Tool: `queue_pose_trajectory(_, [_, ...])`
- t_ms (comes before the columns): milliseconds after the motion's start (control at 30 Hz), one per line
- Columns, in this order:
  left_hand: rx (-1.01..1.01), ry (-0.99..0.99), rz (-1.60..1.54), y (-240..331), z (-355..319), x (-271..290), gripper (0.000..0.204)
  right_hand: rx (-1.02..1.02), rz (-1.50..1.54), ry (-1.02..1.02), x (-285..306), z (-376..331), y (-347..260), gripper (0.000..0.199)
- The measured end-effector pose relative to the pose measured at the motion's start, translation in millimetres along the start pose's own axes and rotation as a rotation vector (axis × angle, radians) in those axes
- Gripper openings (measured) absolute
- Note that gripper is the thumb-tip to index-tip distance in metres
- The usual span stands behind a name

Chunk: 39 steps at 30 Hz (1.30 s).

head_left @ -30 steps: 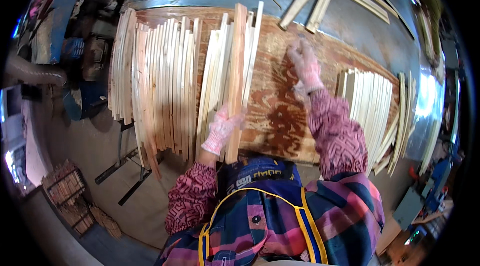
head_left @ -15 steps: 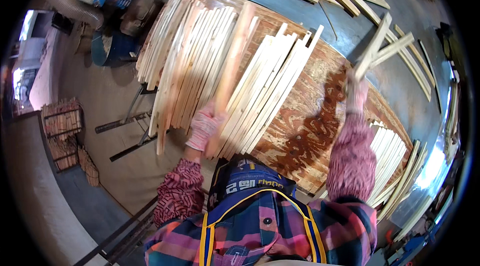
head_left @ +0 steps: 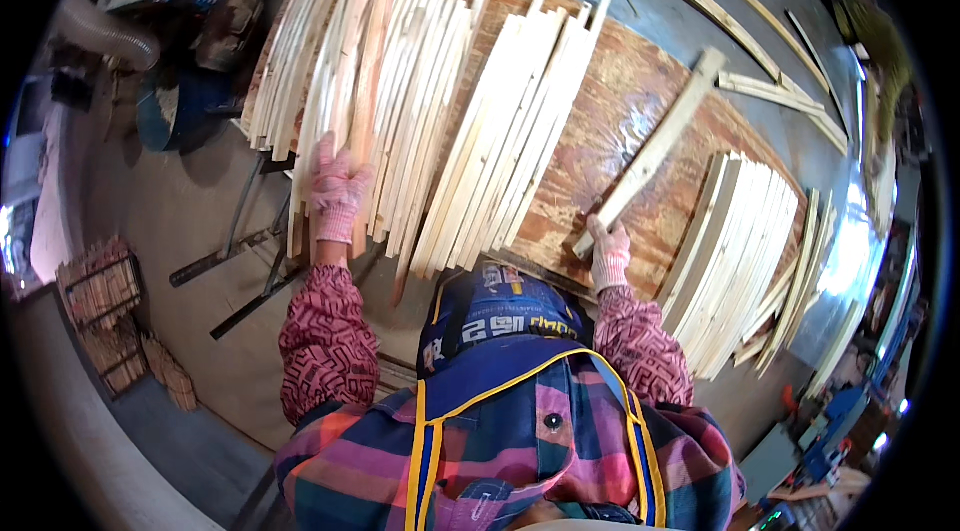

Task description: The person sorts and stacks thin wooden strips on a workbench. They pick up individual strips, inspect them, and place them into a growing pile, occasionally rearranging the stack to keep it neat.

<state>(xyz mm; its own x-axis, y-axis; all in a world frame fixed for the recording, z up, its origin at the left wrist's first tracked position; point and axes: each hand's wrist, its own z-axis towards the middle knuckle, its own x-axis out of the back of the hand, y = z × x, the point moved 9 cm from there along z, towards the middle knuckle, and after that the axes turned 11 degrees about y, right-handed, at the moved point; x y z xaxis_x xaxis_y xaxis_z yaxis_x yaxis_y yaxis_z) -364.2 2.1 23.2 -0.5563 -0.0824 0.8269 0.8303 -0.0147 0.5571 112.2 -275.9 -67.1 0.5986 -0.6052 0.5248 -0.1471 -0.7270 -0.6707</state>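
Note:
My left hand (head_left: 340, 189), in a pale pink knit glove, lies over the near ends of wooden strips in the left part of the row. Its fingers are stretched out and apart. Under and beside it are pale strips and a reddish wooden strip (head_left: 373, 66). My right hand (head_left: 608, 249), gloved alike, is closed round the near end of a single wooden strip (head_left: 655, 149). That strip slants away to the far right above the plywood board (head_left: 565, 166). Between my hands lies a group of pale strips (head_left: 505, 121), side by side.
Another bundle of strips (head_left: 735, 251) lies at the board's right. Loose strips (head_left: 700, 6) are scattered on the blue-grey metal table (head_left: 680, 41) beyond. At left stand a blue drum (head_left: 165, 116), a ribbed hose (head_left: 110, 31) and racks of short wood pieces (head_left: 105, 306).
My left hand has let go of the reddish strip and shifted left; that strip now lies among the left strips. My right hand has come nearer, drawing a strip over the board.

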Motion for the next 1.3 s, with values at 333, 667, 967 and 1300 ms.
queue_pose_trajectory(333, [-0.257, -0.308, -0.050, 233, -163, -158, 0.077, -0.274, 0.581, -0.335, 13, -41, 11, 0.031])
queue_pose_trajectory(667, [-0.494, -0.281, 0.340, 245, -164, -183, 0.073, -0.241, 0.600, -0.581, 52, -99, 12, 0.049])
queue_pose_trajectory(967, [0.284, -0.852, -1.019, 315, -138, -211, 0.063, 0.265, -0.137, -0.777, -5, -52, -70, 0.043])
queue_pose_trajectory(1300, [0.251, -0.582, -0.633, 286, -94, -210, 0.059, 0.782, -0.634, 0.526, 57, 283, -299, 0.065])
